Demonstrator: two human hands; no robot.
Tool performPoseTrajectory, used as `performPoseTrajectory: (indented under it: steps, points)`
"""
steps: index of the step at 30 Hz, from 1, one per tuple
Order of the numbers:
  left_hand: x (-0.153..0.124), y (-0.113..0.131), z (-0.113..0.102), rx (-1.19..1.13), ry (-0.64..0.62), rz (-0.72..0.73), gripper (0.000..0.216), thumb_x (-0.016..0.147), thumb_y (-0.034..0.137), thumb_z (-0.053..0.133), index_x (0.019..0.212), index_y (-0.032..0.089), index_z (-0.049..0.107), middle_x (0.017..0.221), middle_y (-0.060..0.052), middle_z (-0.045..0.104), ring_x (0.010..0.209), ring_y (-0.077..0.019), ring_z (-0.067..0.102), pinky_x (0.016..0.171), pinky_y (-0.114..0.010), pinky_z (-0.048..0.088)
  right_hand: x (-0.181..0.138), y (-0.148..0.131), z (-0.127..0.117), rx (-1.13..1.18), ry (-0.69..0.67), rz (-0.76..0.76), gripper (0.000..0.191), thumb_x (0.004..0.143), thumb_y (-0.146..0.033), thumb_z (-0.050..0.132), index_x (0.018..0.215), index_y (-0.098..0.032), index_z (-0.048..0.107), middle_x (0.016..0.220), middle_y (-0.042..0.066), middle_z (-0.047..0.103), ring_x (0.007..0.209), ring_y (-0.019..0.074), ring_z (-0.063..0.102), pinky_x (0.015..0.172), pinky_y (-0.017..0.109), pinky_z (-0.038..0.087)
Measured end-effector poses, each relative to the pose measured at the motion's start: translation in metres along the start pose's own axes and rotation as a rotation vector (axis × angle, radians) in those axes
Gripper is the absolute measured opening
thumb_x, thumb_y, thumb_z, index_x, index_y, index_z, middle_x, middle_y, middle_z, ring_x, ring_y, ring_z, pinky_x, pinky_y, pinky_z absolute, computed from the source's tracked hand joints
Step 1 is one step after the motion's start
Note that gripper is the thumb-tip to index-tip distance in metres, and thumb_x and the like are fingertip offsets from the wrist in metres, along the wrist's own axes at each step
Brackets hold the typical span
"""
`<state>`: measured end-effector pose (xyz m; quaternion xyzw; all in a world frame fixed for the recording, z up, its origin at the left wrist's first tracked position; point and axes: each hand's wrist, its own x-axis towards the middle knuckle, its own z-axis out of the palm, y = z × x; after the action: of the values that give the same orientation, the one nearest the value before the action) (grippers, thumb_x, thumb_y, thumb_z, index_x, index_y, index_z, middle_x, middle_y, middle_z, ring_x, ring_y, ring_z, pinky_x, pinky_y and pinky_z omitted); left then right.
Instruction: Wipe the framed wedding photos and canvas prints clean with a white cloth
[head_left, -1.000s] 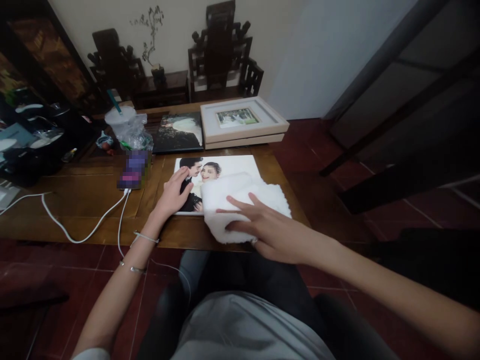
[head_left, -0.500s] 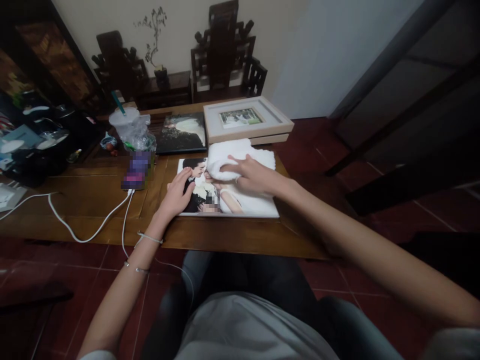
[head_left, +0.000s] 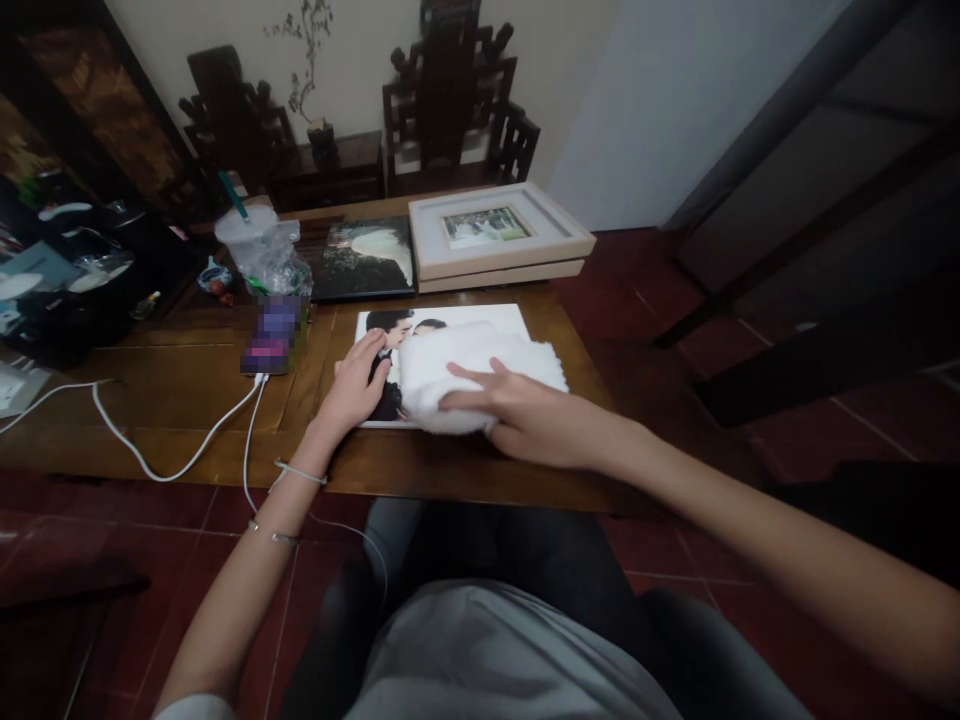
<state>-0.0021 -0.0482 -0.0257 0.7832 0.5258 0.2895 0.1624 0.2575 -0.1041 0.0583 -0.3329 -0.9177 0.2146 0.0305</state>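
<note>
A large unframed photo print [head_left: 450,320] of a couple lies flat on the wooden table [head_left: 165,410]. My left hand [head_left: 357,382] presses flat on the print's left edge, fingers spread. My right hand [head_left: 517,412] rests palm-down on a folded white towel [head_left: 450,365], which covers the middle and near right part of the print. The towel hides most of the picture's lower half.
Behind the print lie a dark photo [head_left: 365,258] and two stacked framed pictures [head_left: 499,235]. A phone [head_left: 274,335] with a white cable [head_left: 150,455], a bagged plastic cup [head_left: 251,245] and clutter sit at left. Carved chairs [head_left: 450,95] stand at the wall.
My right hand has drawn the towel back from the print's far edge toward me over the picture. My left hand has stayed on the left edge.
</note>
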Motion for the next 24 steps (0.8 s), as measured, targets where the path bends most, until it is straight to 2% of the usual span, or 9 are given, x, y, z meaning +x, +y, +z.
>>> performPoseTrajectory:
  steps: [3, 6, 7, 9, 12, 14, 17, 21, 24]
  points:
    - [0.0, -0.001, 0.0, -0.002, -0.006, -0.002, 0.044, 0.101, 0.029, 0.044, 0.143, 0.017, 0.054, 0.157, -0.016, 0.048, 0.149, -0.0275, 0.041, 0.122, -0.055, 0.032, 0.035, 0.027, -0.015, -0.023, 0.068, 0.02, 0.064, 0.073, 0.0, 0.042, 0.13, -0.018, 0.065, 0.133, 0.014, 0.068, 0.145, 0.0369, 0.042, 0.114, 0.066, 0.032]
    - [0.001, -0.001, -0.001, -0.006, -0.004, 0.003, 0.044, 0.101, 0.026, 0.042, 0.142, 0.015, 0.055, 0.157, -0.016, 0.049, 0.149, -0.0264, 0.041, 0.123, -0.053, 0.032, 0.06, 0.047, -0.027, -0.003, 0.122, -0.009, 0.054, 0.077, -0.003, 0.043, 0.123, -0.015, 0.069, 0.119, 0.014, 0.074, 0.119, 0.0329, 0.065, 0.103, 0.051, 0.047]
    - [0.001, -0.001, -0.001, -0.007, -0.003, 0.007, 0.045, 0.101, 0.025, 0.042, 0.142, 0.014, 0.055, 0.156, -0.017, 0.049, 0.149, -0.0262, 0.042, 0.124, -0.052, 0.032, 0.065, 0.051, -0.03, 0.008, 0.13, -0.014, 0.051, 0.078, -0.004, 0.044, 0.121, -0.015, 0.07, 0.118, 0.014, 0.074, 0.114, 0.0317, 0.067, 0.1, 0.048, 0.049]
    - [0.001, -0.001, -0.001, -0.008, 0.0, 0.01, 0.045, 0.1, 0.023, 0.042, 0.141, 0.011, 0.055, 0.156, -0.018, 0.049, 0.149, -0.0264, 0.042, 0.124, -0.051, 0.032, 0.068, 0.052, -0.031, 0.007, 0.138, 0.005, 0.05, 0.08, -0.005, 0.046, 0.122, -0.016, 0.07, 0.12, 0.014, 0.073, 0.12, 0.033, 0.063, 0.102, 0.049, 0.048]
    - [0.001, -0.001, -0.001, -0.012, 0.002, 0.003, 0.044, 0.1, 0.023, 0.043, 0.141, 0.014, 0.056, 0.156, -0.017, 0.049, 0.148, -0.0271, 0.043, 0.123, -0.053, 0.033, 0.056, 0.037, -0.018, -0.065, 0.131, 0.068, 0.059, 0.078, -0.003, 0.046, 0.132, -0.017, 0.065, 0.134, 0.017, 0.067, 0.145, 0.0366, 0.041, 0.114, 0.063, 0.032]
    - [0.001, -0.002, 0.0, -0.017, 0.006, 0.001, 0.044, 0.1, 0.023, 0.043, 0.142, 0.017, 0.055, 0.156, -0.015, 0.049, 0.148, -0.0273, 0.043, 0.123, -0.054, 0.033, 0.038, 0.021, -0.002, -0.111, 0.102, 0.055, 0.068, 0.074, 0.0, 0.045, 0.137, -0.017, 0.062, 0.146, 0.018, 0.058, 0.151, 0.0377, 0.03, 0.116, 0.071, 0.023]
    - [0.001, -0.003, 0.001, -0.017, 0.014, 0.003, 0.045, 0.099, 0.022, 0.043, 0.142, 0.018, 0.055, 0.156, -0.015, 0.05, 0.148, -0.0273, 0.043, 0.123, -0.055, 0.033, 0.004, -0.006, 0.022, -0.1, 0.054, -0.044, 0.071, 0.07, 0.001, 0.045, 0.137, -0.017, 0.062, 0.158, 0.015, 0.045, 0.154, 0.0413, 0.02, 0.114, 0.078, 0.02]
    - [0.001, -0.001, 0.001, -0.002, 0.0, 0.003, 0.046, 0.099, 0.022, 0.042, 0.142, 0.016, 0.054, 0.157, -0.016, 0.049, 0.148, -0.0279, 0.042, 0.123, -0.054, 0.033, -0.032, -0.028, 0.036, -0.034, 0.022, -0.107, 0.068, 0.067, -0.001, 0.047, 0.13, -0.019, 0.067, 0.161, 0.013, 0.041, 0.154, 0.0422, 0.016, 0.112, 0.082, 0.019]
    - [0.001, 0.0, 0.0, 0.007, -0.003, 0.004, 0.046, 0.099, 0.022, 0.041, 0.142, 0.015, 0.054, 0.157, -0.017, 0.049, 0.148, -0.0278, 0.042, 0.123, -0.054, 0.033, -0.036, -0.024, 0.029, -0.004, 0.037, -0.085, 0.071, 0.065, -0.001, 0.047, 0.13, -0.021, 0.067, 0.157, 0.014, 0.048, 0.152, 0.0385, 0.025, 0.116, 0.075, 0.023]
